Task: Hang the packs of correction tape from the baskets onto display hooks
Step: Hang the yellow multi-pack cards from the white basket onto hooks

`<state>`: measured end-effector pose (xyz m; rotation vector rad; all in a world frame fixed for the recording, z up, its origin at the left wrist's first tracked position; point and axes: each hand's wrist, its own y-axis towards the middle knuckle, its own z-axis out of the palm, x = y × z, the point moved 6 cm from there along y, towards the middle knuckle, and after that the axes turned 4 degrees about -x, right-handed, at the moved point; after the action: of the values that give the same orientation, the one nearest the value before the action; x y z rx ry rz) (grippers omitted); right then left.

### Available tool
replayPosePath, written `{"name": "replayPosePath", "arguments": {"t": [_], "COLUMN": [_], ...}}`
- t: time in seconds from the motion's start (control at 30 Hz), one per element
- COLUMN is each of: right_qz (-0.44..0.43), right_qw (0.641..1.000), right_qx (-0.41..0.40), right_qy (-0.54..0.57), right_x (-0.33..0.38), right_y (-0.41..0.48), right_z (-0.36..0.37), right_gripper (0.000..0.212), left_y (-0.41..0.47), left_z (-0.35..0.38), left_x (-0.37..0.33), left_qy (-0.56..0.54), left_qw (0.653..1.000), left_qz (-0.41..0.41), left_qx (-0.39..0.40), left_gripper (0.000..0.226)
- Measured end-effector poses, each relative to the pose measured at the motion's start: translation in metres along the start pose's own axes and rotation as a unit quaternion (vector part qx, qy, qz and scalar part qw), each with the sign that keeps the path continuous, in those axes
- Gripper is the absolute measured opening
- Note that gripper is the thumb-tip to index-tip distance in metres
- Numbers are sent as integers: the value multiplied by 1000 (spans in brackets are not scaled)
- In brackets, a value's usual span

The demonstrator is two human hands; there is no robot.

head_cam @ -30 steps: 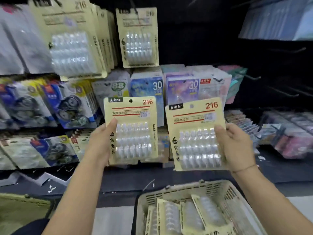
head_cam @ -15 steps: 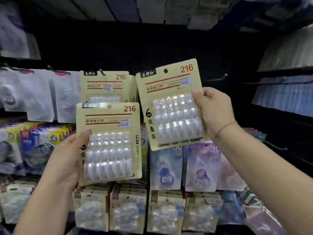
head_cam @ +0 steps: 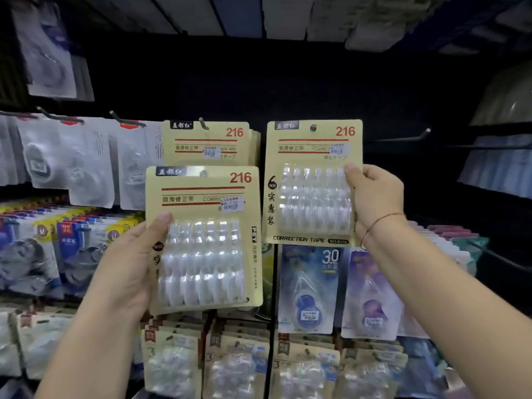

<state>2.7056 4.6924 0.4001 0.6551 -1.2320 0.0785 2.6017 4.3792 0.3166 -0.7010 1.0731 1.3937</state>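
Forearms (head_cam: 460, 298) bare, sleeves out of view. Thin dark-red string bracelet (head_cam: 381, 221), single strand, round right wrist. Left hand (head_cam: 129, 269), right hand (head_cam: 374, 197): thumbnails short.

1. The left pack (head_cam: 201, 240) is pale yellow card with a red "216", two red lines, a black brand label and a clear, glinting blister.
2. The right pack (head_cam: 313, 182) has the same pale yellow and red, with black lettering down its left side and along the bottom.
3. The hung pack (head_cam: 207, 142) is also yellow and red.
4. Lower down, the blue pack (head_cam: 308, 286) carries a white "30"; the purple pack (head_cam: 371, 292) hangs beside it.
5. The far-left packs (head_cam: 66, 156) are white and grey.
6. The back panel (head_cam: 288, 82) is black.
7. The thread bracelet (head_cam: 383, 223) is reddish-brown.
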Motion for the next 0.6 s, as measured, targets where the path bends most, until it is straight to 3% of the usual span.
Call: {"name": "replayPosePath", "arguments": {"t": [0.13,0.6], "right_qz": [-6,-16], "right_qw": [1000,991], "right_qx": [-8,-104], "right_qy": [-26,-88], "right_x": [-16,-58], "right_y": [7,81], "right_z": [5,58], "right_gripper": [34,21], "left_y": [5,12], "left_z": [16,34], "left_x": [2,18], "left_qy": [-12,-24], "left_qw": [1000,999], "left_qz": [-2,-14], "left_qx": [14,29], "left_gripper": [49,46]}}
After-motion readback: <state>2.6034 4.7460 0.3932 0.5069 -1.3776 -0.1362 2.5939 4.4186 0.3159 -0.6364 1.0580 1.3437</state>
